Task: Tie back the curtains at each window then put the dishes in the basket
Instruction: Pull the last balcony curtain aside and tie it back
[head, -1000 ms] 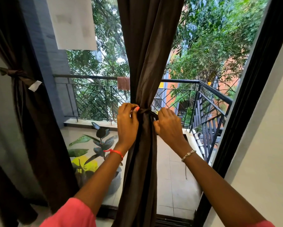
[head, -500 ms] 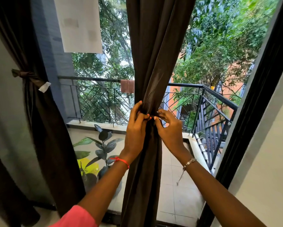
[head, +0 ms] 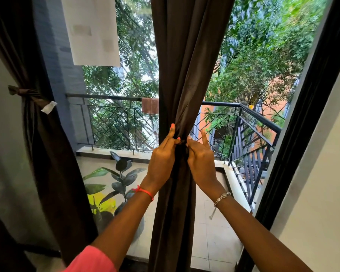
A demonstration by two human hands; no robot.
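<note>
A dark brown curtain (head: 186,75) hangs down the middle of the window, gathered to a narrow waist at hand height. My left hand (head: 162,156) pinches the gathered fabric from the left, thumb and fingers curled on it. From the right, my right hand (head: 200,158) pinches the same waist, with its index finger pointing up. The tie band itself is hidden between my hands. At the left, a second brown curtain (head: 39,146) hangs tied back with a knotted band (head: 25,93). No dishes or basket are in view.
Beyond the glass lies a tiled balcony with a black metal railing (head: 243,114), a potted rubber plant (head: 120,173) and trees. A black window frame (head: 295,154) and a white wall (head: 326,183) stand on the right. A white sheet (head: 92,30) hangs at upper left.
Both hands have kept working the gathered waist of the middle curtain. The visible tie loop between them is now hidden, and my right index finger has lifted. The view has shifted slightly.
</note>
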